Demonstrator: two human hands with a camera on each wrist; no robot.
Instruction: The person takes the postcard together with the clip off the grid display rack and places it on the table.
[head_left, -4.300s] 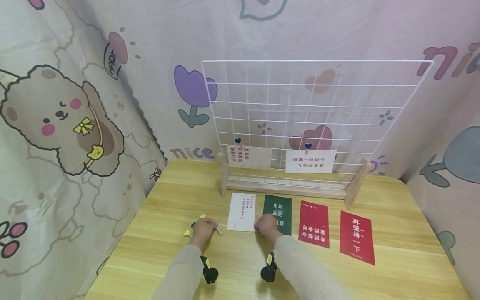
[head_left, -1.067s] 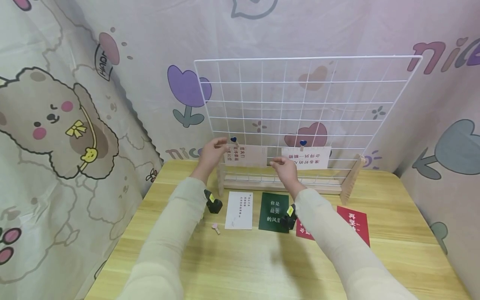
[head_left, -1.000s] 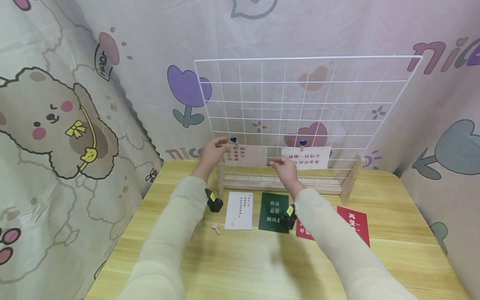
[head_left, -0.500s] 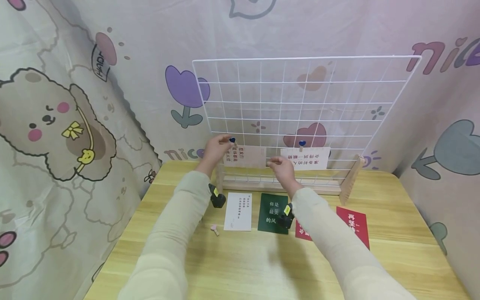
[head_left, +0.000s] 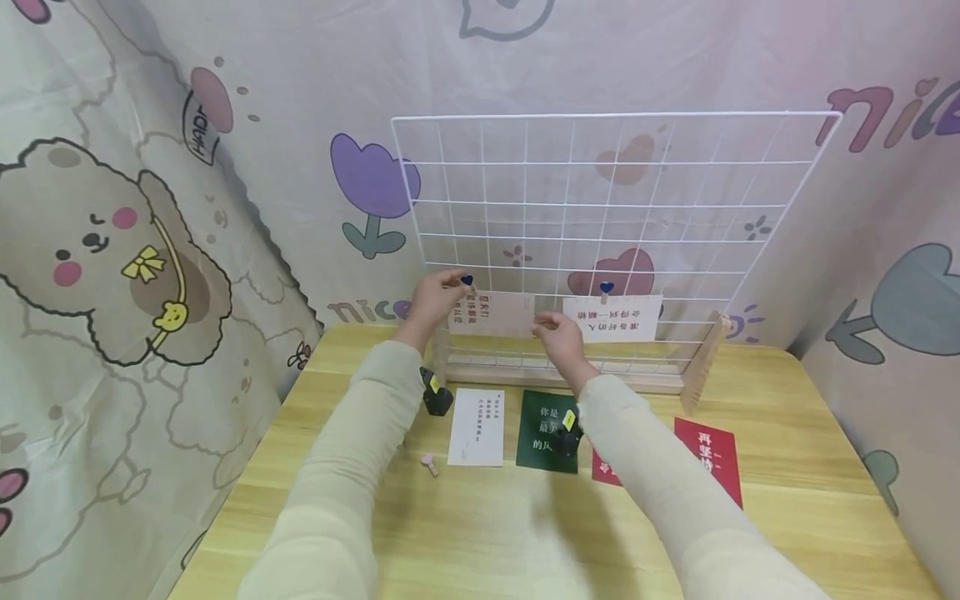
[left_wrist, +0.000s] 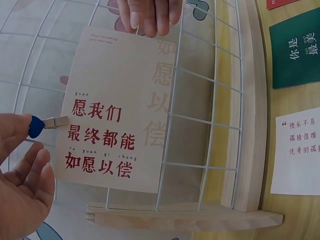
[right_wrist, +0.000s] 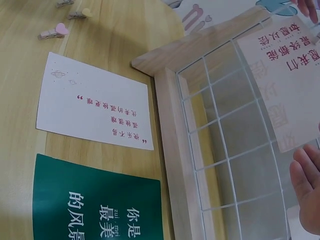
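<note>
A pale card with red writing [left_wrist: 100, 155] hangs on the white wire grid, held by a clothespin with a blue heart [left_wrist: 36, 127]. My left hand [head_left: 435, 304] pinches the heart end of this clothespin at the grid's left side. At the card's opposite edge is my right hand [head_left: 561, 340], its fingertips gripping the border; in the left wrist view its fingers [left_wrist: 135, 17] overlap that edge. A second white card [head_left: 615, 321] hangs to the right under its own blue-heart clothespin [head_left: 606, 288].
The wire grid [head_left: 573, 202] stands in a wooden base [right_wrist: 172, 160]. On the table before it lie a white card [head_left: 477, 429], a green card [head_left: 534, 417] and red cards [head_left: 708, 458], partly behind my right arm. A pink-heart clothespin [right_wrist: 55, 33] lies nearer me.
Both hands have risen from the table to the hanging card. Lately my left hand has shifted right onto the clothespin, and my right hand has moved left to the card's edge.
</note>
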